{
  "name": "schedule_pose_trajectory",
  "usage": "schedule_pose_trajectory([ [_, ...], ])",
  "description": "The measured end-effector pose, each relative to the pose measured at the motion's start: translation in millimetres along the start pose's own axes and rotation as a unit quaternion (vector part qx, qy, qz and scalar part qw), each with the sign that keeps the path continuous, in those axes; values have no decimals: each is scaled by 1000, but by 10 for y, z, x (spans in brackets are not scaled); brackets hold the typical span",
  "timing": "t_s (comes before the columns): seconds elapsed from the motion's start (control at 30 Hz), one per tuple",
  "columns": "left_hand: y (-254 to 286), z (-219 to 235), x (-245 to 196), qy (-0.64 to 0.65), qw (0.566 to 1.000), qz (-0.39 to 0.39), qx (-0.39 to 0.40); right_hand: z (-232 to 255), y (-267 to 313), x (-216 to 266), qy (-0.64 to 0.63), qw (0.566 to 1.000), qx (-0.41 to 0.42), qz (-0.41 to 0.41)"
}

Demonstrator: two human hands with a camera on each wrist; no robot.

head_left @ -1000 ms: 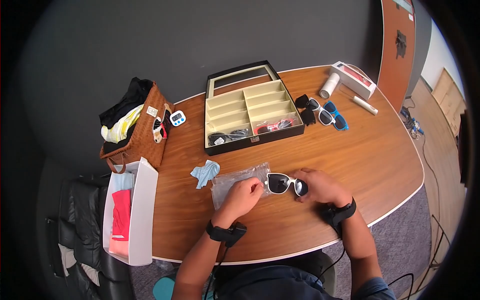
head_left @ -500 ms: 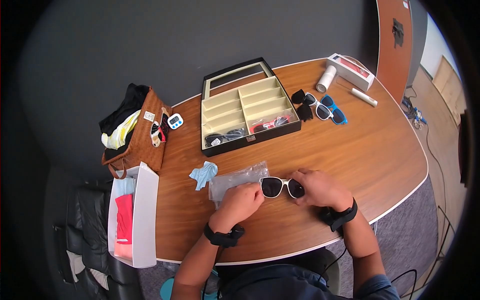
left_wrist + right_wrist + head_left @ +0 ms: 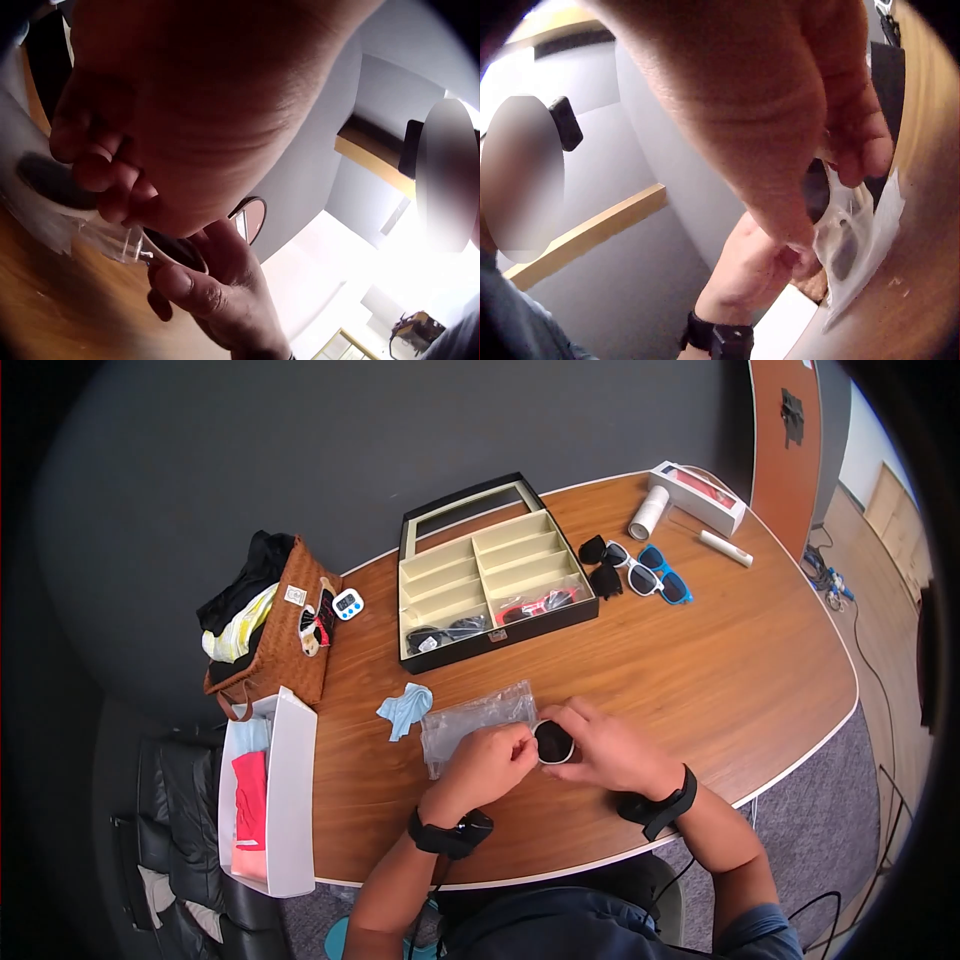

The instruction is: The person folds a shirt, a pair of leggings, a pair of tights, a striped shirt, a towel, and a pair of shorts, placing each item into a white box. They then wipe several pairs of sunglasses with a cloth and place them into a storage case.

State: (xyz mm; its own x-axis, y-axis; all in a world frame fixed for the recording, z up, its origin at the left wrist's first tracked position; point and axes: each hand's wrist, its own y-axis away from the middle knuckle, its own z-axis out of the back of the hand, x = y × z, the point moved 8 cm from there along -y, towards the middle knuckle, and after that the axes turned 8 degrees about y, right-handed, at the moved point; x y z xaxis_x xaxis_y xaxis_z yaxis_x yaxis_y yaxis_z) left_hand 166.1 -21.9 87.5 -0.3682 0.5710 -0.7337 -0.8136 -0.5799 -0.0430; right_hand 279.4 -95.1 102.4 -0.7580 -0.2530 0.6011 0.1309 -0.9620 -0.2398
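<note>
White-framed sunglasses (image 3: 553,742) are between the two hands, low over the table. My right hand (image 3: 612,750) holds them by the right side, thumb and fingers around one dark lens. My left hand (image 3: 485,763) has curled fingers pinching the mouth of a clear plastic bag (image 3: 455,722) beside the frame. Through the bag's film in the right wrist view, a dark lens (image 3: 845,256) shows, so part of the sunglasses is inside. In the head view that part is hidden behind the left hand. A light blue cloth (image 3: 405,710) lies left of the bag.
An open display case (image 3: 545,625) with compartments holds bagged glasses in its front row. Blue-framed sunglasses (image 3: 668,578) and other pairs lie to its right, near a white cylinder (image 3: 650,512). A wicker basket (image 3: 290,630), a timer (image 3: 348,604) and a white box (image 3: 295,790) stand left.
The right hand has moved left, bringing the sunglasses to the bag's mouth. One lens has gone out of sight behind the left hand, which stays beside the bag.
</note>
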Motion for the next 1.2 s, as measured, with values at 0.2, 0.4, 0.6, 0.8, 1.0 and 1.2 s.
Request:
schedule_pose_trajectory([
  [0.2, 68, 354, 33, 173, 982, 67, -37, 140, 29, -18, -269, 957, -108, -4],
  [0.4, 233, 886, -139, 318, 943, 39, -93, 99, 32, -98, -345, 932, -108, -26],
  [0.6, 235, 1155, -198, 289, 946, 33, -146, -64, -60, -264, -378, 922, -64, -52],
  [0.8, 343, 896, -454, 253, 964, 30, -78, -303, -43, -282, -491, 863, 58, -105],
  [1.0, 314, 93, -825, -27, 963, -261, -66, -669, -47, -40, -674, 676, 176, -242],
  [1.2, 412, 361, -611, 64, 959, -269, -69, -639, -473, -37, -617, 732, 179, -227],
])
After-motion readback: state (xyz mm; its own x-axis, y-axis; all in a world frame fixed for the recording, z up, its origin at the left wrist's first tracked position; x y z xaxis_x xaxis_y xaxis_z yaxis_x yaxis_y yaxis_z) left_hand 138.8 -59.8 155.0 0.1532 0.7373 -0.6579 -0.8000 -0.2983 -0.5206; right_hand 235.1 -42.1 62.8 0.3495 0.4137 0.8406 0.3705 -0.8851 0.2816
